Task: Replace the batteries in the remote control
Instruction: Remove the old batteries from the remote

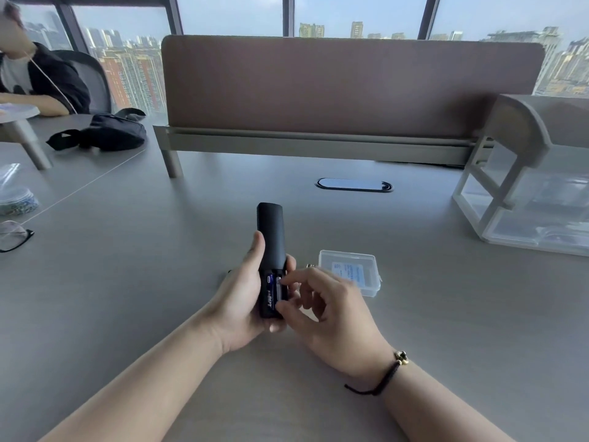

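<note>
A black remote control (pixel 271 231) is held back side up above the grey table (pixel 127 282), gripped from the left by my left hand (pixel 239 298). Its battery compartment at the near end is uncovered. A dark blue battery (pixel 270 293) lies in the left slot. A second battery (pixel 279 290) sits in the right slot, pinched between the thumb and forefinger of my right hand (pixel 328 311). Whether that battery is fully seated I cannot tell. The compartment cover is not in sight.
A small clear plastic box (pixel 353 269) lies just right of my hands. A clear drawer organiser (pixel 522 199) stands at the right, a desk divider (pixel 350 87) behind. Glasses (pixel 12 236), a plastic bag (pixel 16 196) and a black pouch (pixel 108 130) lie left; a person sits far left.
</note>
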